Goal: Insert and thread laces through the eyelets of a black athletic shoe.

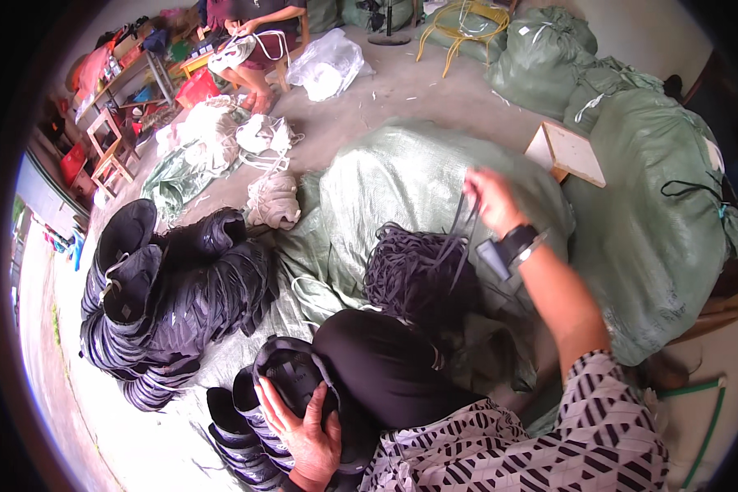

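Note:
My left hand rests on a black shoe upper beside my bent knee. Its fingers and thumb reach over the collar and hold it, the pale-lettered inside facing up. Raised to the right, my right hand is closed on dark shoelaces. These run down to a tangled heap of dark laces just beyond my knee. Other black shoe uppers stand nested left of my left hand. Farther left lies a large pile of stacked black shoe uppers.
A big pale-green sack bulges behind the laces, with more stuffed sacks at right. A white board leans there. White uppers lie at back left, near a seated person handling white straps. A wooden chair stands left.

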`<state>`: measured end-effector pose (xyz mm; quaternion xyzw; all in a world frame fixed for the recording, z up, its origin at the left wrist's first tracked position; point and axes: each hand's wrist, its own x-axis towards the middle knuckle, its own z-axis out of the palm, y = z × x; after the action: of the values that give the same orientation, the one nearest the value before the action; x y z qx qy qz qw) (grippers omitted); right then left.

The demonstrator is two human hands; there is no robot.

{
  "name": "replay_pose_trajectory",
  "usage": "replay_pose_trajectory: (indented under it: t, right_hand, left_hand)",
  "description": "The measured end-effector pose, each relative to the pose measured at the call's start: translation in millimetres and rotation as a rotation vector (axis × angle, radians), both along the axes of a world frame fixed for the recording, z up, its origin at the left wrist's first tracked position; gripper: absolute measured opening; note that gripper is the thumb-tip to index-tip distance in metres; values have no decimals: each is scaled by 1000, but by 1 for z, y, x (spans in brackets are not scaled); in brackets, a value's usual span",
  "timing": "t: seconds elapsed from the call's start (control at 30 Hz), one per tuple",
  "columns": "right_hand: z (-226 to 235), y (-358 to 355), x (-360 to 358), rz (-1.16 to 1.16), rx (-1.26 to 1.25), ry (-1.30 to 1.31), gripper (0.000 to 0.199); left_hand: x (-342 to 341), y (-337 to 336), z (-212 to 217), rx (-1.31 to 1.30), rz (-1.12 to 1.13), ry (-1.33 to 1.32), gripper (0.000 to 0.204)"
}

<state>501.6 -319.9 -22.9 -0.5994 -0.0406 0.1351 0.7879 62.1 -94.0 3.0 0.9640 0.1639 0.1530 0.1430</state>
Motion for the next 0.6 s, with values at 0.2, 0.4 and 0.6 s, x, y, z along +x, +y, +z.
replay_pose_trajectory:
  t: [0.2,0.4,0.6]
  right_hand:
    - [242,20,-22,52,-58,-766,14]
    - [350,42,-68,357,-27,-830,15]
    - [347,82,-137,907,-87,-519,18]
  left_hand:
    - [2,6,8,-105,-49,1,39]
    - [1,28,39,-379,-32,-124,41]
    - [40,31,139,-705,-176,-536,44]
